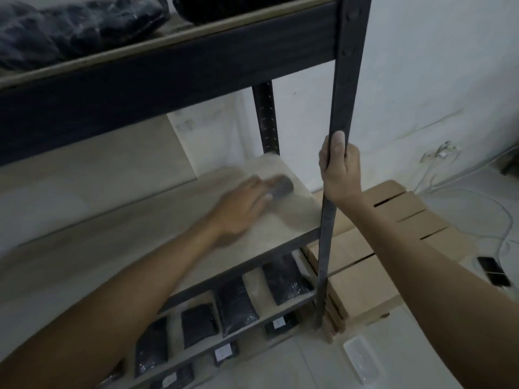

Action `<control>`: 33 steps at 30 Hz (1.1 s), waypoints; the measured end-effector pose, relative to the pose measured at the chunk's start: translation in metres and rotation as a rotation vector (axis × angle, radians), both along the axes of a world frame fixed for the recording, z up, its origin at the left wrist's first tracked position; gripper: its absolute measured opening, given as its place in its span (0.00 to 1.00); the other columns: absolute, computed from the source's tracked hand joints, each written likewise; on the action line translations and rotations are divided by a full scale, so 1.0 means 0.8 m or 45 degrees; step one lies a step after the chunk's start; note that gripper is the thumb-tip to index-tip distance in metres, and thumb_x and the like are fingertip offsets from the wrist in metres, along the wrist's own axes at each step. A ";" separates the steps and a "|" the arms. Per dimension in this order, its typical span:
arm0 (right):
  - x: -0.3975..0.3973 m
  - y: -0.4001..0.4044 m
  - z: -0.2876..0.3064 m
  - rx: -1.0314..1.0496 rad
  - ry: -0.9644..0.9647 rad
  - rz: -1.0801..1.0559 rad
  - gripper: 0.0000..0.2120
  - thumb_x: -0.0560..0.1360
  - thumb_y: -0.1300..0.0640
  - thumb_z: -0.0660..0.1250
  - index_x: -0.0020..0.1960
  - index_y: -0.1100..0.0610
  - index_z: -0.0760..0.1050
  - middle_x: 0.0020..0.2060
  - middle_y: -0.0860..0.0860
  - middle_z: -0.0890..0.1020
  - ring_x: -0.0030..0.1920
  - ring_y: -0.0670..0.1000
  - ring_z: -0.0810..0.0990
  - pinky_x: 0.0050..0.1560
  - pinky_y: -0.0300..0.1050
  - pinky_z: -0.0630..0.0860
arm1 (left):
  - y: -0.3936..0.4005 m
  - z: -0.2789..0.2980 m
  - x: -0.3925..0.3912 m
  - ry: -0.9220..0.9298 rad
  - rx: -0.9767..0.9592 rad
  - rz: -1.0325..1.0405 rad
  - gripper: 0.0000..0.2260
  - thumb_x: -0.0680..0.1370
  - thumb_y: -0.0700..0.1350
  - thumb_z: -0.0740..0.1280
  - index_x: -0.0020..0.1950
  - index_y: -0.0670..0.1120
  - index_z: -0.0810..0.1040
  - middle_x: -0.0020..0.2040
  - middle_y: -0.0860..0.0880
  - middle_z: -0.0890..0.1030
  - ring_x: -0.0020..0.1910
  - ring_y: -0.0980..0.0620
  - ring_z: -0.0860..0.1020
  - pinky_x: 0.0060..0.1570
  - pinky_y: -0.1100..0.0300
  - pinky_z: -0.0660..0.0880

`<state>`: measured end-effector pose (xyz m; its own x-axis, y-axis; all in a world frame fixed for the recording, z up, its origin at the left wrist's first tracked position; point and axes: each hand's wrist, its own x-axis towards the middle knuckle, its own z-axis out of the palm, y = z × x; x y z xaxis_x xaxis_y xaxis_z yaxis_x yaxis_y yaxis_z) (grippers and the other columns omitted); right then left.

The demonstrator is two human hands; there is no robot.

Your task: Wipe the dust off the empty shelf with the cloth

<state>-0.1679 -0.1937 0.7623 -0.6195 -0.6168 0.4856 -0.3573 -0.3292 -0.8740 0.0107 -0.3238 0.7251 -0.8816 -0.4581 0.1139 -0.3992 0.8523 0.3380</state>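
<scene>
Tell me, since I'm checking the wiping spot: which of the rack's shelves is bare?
The light shelf under the left hand and its grey cloth. The shelf above holds dark wrapped bundles; the ones below hold black packets.

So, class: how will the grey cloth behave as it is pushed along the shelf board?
The cloth looks bunched under the left hand, so probably floppy and light. On the smooth shelf board it should slide easily.

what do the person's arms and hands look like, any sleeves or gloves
Both forearms are bare up to the frame edge, with no sleeves in view. The left hand and right hand wear no gloves, and no watch or rings show. The left hand is motion-blurred, so fine detail there is unclear.
</scene>
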 end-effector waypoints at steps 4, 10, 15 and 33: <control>-0.002 -0.003 -0.005 -0.013 -0.010 0.010 0.44 0.75 0.24 0.49 0.31 0.67 0.61 0.24 0.59 0.63 0.25 0.55 0.59 0.28 0.49 0.55 | -0.035 -0.021 -0.023 -0.210 -0.095 0.114 0.23 0.86 0.55 0.52 0.82 0.57 0.55 0.65 0.46 0.71 0.58 0.44 0.75 0.50 0.53 0.71; -0.005 -0.008 -0.010 -0.052 -0.031 0.014 0.44 0.75 0.24 0.49 0.32 0.68 0.61 0.25 0.63 0.63 0.25 0.59 0.59 0.26 0.53 0.56 | 0.060 -0.040 0.010 -0.169 -0.161 -0.085 0.22 0.86 0.53 0.54 0.81 0.57 0.55 0.70 0.48 0.68 0.56 0.50 0.75 0.48 0.60 0.72; -0.009 -0.010 -0.011 -0.071 -0.039 0.020 0.43 0.75 0.23 0.50 0.31 0.66 0.59 0.25 0.59 0.60 0.25 0.58 0.58 0.26 0.55 0.55 | 0.085 -0.022 0.036 -0.146 0.110 -0.389 0.22 0.86 0.55 0.54 0.80 0.63 0.56 0.70 0.54 0.69 0.57 0.58 0.72 0.52 0.66 0.72; -0.003 -0.011 -0.004 -0.081 -0.159 0.024 0.31 0.71 0.20 0.51 0.26 0.45 0.63 0.21 0.42 0.62 0.24 0.46 0.57 0.30 0.45 0.53 | 0.008 -0.027 -0.037 -0.160 0.098 -0.643 0.20 0.86 0.54 0.56 0.78 0.63 0.62 0.66 0.50 0.74 0.59 0.52 0.76 0.56 0.53 0.76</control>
